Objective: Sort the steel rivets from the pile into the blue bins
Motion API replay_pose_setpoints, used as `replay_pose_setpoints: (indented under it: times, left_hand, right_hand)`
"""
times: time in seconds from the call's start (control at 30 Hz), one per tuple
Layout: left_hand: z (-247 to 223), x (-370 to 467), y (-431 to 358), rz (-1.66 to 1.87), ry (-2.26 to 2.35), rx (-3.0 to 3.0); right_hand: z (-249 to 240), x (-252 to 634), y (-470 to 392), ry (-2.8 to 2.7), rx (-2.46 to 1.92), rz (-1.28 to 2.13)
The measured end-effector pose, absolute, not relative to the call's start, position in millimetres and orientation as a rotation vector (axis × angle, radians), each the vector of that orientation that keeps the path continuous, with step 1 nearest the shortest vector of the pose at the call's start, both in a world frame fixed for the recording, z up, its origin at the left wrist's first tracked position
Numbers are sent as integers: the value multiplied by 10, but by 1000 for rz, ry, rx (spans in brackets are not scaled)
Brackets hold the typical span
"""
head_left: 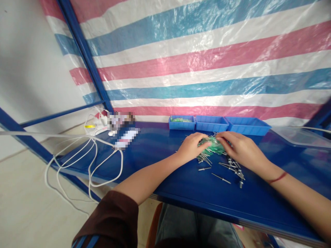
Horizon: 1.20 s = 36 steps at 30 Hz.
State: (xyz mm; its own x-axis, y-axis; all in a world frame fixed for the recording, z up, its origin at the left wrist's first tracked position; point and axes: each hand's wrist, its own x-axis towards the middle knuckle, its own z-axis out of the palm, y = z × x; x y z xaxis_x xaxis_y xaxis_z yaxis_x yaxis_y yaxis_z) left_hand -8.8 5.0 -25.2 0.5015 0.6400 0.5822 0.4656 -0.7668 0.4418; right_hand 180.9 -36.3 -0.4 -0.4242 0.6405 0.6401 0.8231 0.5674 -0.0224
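Note:
A crumpled green plastic bag (216, 147) lies among a loose pile of silver pop rivets (231, 165) on the blue tabletop. My left hand (192, 147) is closed on the bag's left side, thumb and fingers pinching it. From the right, my right hand (239, 148) grips the bag's other side with bent fingers. Some rivets show on and around the bag between the hands. A few single rivets lie nearer the front edge, one of them a long thin rivet (221, 178). Parts of the pile are hidden behind both hands.
Behind the hands stand three blue bins: a left bin (181, 126) with green-wrapped items, a middle bin (211, 124) and a right bin (248, 126). A clear plastic lid (302, 137) lies at right. White cables (93, 165) loop over the table's left end. Striped sheeting (193, 65) hangs behind.

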Motion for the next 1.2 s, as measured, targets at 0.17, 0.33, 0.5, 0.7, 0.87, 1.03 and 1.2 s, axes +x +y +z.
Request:
replay_pose_setpoints:
  times: [0.17, 0.33, 0.5, 0.7, 0.87, 1.03, 1.2]
  left_hand:
    - [-240, -91, 20, 1228, 936, 2529]
    - [-224, -67, -4, 1320, 965, 2523]
    - [-157, -39, -15, 1179, 997, 2361]
    - [-135, -53, -23, 1159, 900, 2166]
    - [-73, -57, -65, 1178, 843, 2098]
    - [4, -78, -62, 1165, 922, 1805]
    - [-24, -63, -40, 951, 745, 1754]
  right_hand:
    - [1, 1771, -355, -2164, -1098, -367]
    - [49, 1735, -412, -2024, -1186, -266]
    - [41, 1720, -419, -1837, -1118, 90]
    - [-24, 1736, -346, -1863, -1085, 420]
    - [-9, 1780, -368, -1804, -1092, 242]
    - [87, 1755, -507, -1837, -988, -180]
    - [109, 1682, -568, -1995, -871, -231]
